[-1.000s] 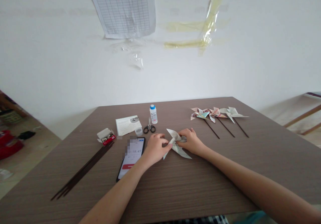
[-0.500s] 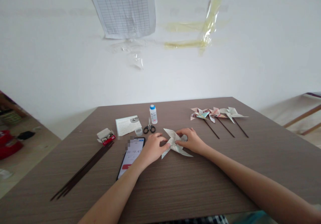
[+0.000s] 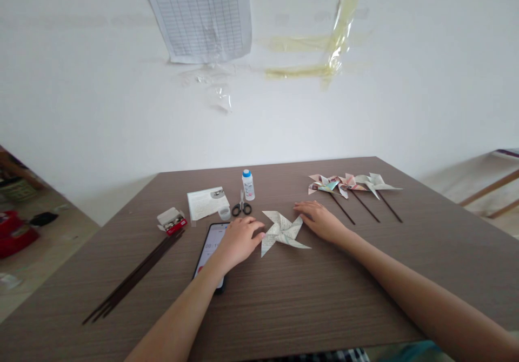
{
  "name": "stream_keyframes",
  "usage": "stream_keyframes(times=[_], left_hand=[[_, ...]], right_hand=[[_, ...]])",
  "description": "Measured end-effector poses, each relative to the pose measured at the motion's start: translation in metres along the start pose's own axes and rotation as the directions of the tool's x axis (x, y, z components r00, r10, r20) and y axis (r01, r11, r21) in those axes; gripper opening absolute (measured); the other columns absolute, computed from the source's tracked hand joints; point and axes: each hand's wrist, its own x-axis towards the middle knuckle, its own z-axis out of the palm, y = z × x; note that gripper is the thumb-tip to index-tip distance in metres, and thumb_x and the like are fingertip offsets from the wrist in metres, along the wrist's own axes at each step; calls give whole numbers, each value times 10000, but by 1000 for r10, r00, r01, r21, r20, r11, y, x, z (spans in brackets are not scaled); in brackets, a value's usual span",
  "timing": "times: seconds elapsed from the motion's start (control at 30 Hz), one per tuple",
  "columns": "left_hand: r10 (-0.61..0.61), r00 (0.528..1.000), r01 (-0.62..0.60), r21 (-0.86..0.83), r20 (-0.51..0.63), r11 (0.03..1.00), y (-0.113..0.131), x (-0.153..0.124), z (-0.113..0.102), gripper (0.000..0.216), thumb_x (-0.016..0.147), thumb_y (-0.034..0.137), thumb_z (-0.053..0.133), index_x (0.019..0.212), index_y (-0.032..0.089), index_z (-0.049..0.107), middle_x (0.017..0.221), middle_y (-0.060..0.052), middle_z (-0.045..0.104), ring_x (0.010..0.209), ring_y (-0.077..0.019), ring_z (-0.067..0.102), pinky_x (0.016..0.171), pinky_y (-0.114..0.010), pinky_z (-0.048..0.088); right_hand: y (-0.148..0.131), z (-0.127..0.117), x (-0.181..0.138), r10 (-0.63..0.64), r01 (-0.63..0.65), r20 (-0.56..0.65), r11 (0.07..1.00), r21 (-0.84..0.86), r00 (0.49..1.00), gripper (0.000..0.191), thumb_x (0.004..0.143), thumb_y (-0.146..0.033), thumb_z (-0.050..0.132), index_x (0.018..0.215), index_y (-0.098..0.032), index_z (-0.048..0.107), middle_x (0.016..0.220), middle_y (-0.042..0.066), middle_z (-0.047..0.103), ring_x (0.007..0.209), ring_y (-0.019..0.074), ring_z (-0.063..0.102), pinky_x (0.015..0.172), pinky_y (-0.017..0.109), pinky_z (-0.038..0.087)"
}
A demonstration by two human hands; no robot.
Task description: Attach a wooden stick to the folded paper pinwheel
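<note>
- Our pinwheel (image 3: 284,231) lies flat on the table (image 3: 324,297), nearer us than the bottle (image 3: 248,187) and to its right, its blades fanned out.
- Our left hand (image 3: 241,239) is on our side of the bottle, reaching across the phone (image 3: 208,245). Its fingers are loosely bent, with the thumb parted from them and its tip at the pinwheel's left edge; we see no firm pinch, and cannot tell whether it presses.
- Our right hand (image 3: 323,222) lies right of the bottle, palm down, fingers nearly straight, beside a blade tip. It seems to grip nothing; we cannot tell whether it touches the paper.
- We judge the pinwheel very light, thin and springy, so it should slide or lift easily at a nudge.
- Its folds look easily crushed and its points easily bent, so we would take hold near the centre, where the layers probably stiffen it, with a gentle thumb-and-finger pinch.
- Well right of the bottle lie the other pinwheels (image 3: 348,183), three in a row, on sticks.
</note>
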Motion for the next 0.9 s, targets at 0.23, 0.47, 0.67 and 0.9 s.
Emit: stream_keyframes(times=[0.23,0.47,0.67,0.9], left_hand=[[10,998,-16,102,55,995,0,-1,-2,427,1060,208,604,1392,323,847,1581,-87,765,1503,-352,677,1322,-497,470],[-24,995,9,157,97,988,10,-4,-9,431,1074,197,630,1459,267,811,1626,-102,734,1519,-363,660,1341,-523,452],[-44,994,24,195,102,981,23,-7,-16,410,1088,181,641,1443,277,824,1609,-96,752,1520,-353,672,1374,-555,417],[-9,998,-5,209,62,978,24,-16,-24,435,1075,202,697,1490,257,814,1663,-135,717,1569,-377,645,1375,-590,442]], right_hand=[[5,3,-1,-25,26,30,999,-46,999,407,1050,-126,594,1320,-227,881,1532,152,800,1476,344,729,1340,576,502],[7,6,0,-29,33,42,995,-93,999,437,1040,-71,579,1332,-204,875,1543,152,792,1479,336,725,1343,562,510],[9,6,0,-35,39,43,993,-111,998,453,1040,-59,566,1341,-206,870,1541,150,793,1477,337,725,1339,567,518],[6,3,-2,-41,46,44,992,-117,998,460,1041,-45,558,1349,-190,868,1540,160,793,1473,337,727,1329,547,528]])
